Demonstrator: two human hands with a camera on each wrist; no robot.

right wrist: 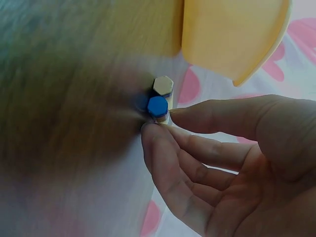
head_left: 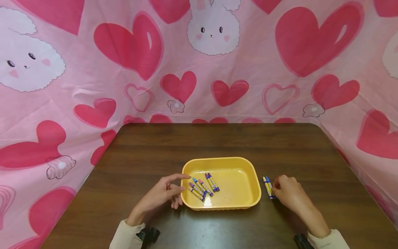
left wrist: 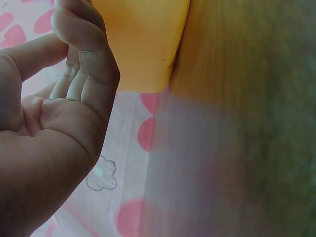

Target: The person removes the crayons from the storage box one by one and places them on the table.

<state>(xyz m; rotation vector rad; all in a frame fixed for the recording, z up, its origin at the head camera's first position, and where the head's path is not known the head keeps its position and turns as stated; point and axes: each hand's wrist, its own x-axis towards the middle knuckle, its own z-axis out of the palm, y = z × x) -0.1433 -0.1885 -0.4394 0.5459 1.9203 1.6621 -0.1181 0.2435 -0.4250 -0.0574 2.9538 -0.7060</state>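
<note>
A yellow tray [head_left: 230, 206] stands on the table, with several crayons [head_left: 199, 188] lying at its left side, in yellow and blue wrappers. At the tray's left edge is my left hand [head_left: 161, 193], forefinger reaching over the rim and thumb near the wall; no crayon is in it. To the right of the tray, a cream-tipped crayon [head_left: 267, 188] and a blue crayon [right wrist: 158, 106] lie side by side on the table. My right hand [head_left: 289, 193] pinches the blue crayon between thumb and fingertips; in the head view the hand partly covers it.
The dark wooden table [head_left: 149, 148] runs back to a pink curtain [head_left: 199, 86] printed with hearts and rabbits. Dark straps are on both wrists, below pale sleeves [head_left: 125, 235].
</note>
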